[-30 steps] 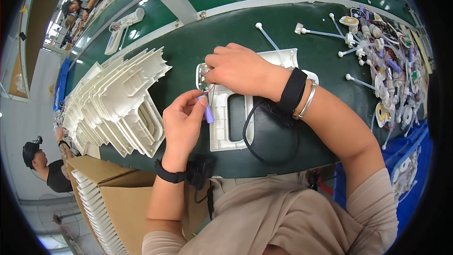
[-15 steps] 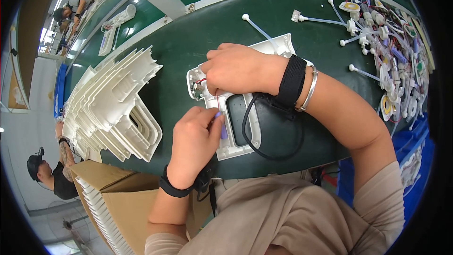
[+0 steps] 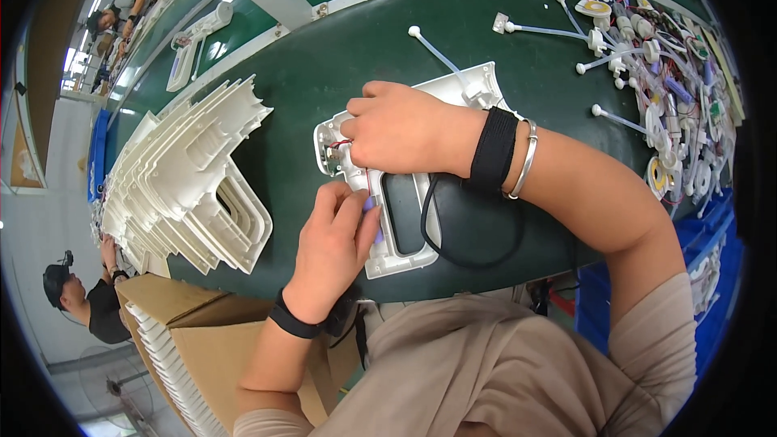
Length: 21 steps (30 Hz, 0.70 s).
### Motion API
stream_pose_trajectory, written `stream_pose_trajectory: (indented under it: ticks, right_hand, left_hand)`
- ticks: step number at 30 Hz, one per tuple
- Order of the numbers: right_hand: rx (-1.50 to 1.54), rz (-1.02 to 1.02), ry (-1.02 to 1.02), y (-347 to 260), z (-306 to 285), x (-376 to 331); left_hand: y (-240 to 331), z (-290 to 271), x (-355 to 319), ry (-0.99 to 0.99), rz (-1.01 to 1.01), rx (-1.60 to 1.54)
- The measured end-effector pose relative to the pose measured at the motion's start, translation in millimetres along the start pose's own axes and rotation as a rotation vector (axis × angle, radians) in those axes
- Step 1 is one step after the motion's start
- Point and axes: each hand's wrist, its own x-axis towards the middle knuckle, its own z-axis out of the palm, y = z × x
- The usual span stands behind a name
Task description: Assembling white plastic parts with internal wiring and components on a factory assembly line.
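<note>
A white plastic housing half (image 3: pixel 394 262) with a looped handle lies on the green table before me. My left hand (image 3: pixel 330 225) is closed at the handle's left side, thumb and fingers against a purple cylinder (image 3: pixel 378 225) like a battery cell. My right hand (image 3: pixel 398 128) bends over the housing's upper part, fingers curled down and their tips hidden. Red wires (image 3: pixel 341 144) and a small circuit board (image 3: pixel 332 160) show at the housing's left end, beside the right fingers. A clear tube with a white ball end (image 3: pixel 435 50) sticks out past the housing's far edge.
Nested white housing halves (image 3: pixel 194 170) are stacked at left. A pile of wired parts, tubes and purple cells (image 3: pixel 672 97) covers the right end, above a blue bin (image 3: pixel 595 307). A cardboard box (image 3: pixel 218 356) stands at lower left. Two other people (image 3: pixel 101 307) work further left.
My right hand has shifted slightly, its thumb now tucked out of sight. The left hand stays at the purple cylinder, its thumb a little lower. The whole view has slid slightly left.
</note>
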Motion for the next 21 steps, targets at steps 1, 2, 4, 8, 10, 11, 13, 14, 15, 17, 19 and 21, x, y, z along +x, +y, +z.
stream_pose_trajectory:
  ticks: [1, 2, 4, 8, 10, 11, 13, 14, 15, 17, 19, 21]
  right_hand:
    - [-0.01, 0.012, -0.001, 2.3, -3.1, -0.6]
    - [-0.019, 0.006, -0.001, 2.9, -4.0, -1.7]
    - [-0.037, 0.035, -0.01, 2.0, -2.5, -4.0]
    - [-0.013, 0.029, 0.021, 1.6, 0.3, -7.1]
    - [-0.003, 0.007, 0.064, 3.9, 1.4, -7.8]
    - [0.001, 0.009, 0.063, 3.6, 1.7, -8.3]
    - [0.005, 0.002, 0.053, 3.4, 0.2, -8.9]
    - [0.006, -0.001, 0.055, 3.7, -1.6, -8.7]
    - [0.027, 0.004, 0.022, 3.9, -3.2, -8.5]
    - [0.051, 0.016, -0.011, 5.9, -2.4, -7.6]
    - [0.114, -0.01, -0.07, 6.0, -1.7, -5.5]
    - [0.143, -0.015, -0.077, 4.6, -1.8, -5.9]
  left_hand:
    - [-0.7, -0.9, 3.0, 0.005, 0.081, 0.061]
    - [-0.8, -2.3, 5.4, 0.016, 0.083, 0.062]
    - [-1.7, -5.3, 8.8, -0.091, 0.042, -0.001]
    - [2.1, -11.1, 5.3, -0.078, 0.082, -0.01]
    - [13.2, -11.2, 1.4, -0.035, 0.148, 0.18]
    - [18.7, -9.2, -2.8, -0.032, 0.086, 0.224]
    - [21.2, -2.3, -5.2, 0.03, 0.044, 0.224]
    - [20.1, -2.5, -3.4, 0.031, 0.042, 0.227]
    - [18.3, -3.7, -0.9, -0.012, -0.194, -0.027]
    - [10.9, -7.8, 2.0, -0.051, -0.481, -0.434]
    - [8.0, -9.7, 1.6, -0.053, -0.55, -0.634]
    - [9.2, -7.0, -1.5, -0.07, -0.565, -0.681]
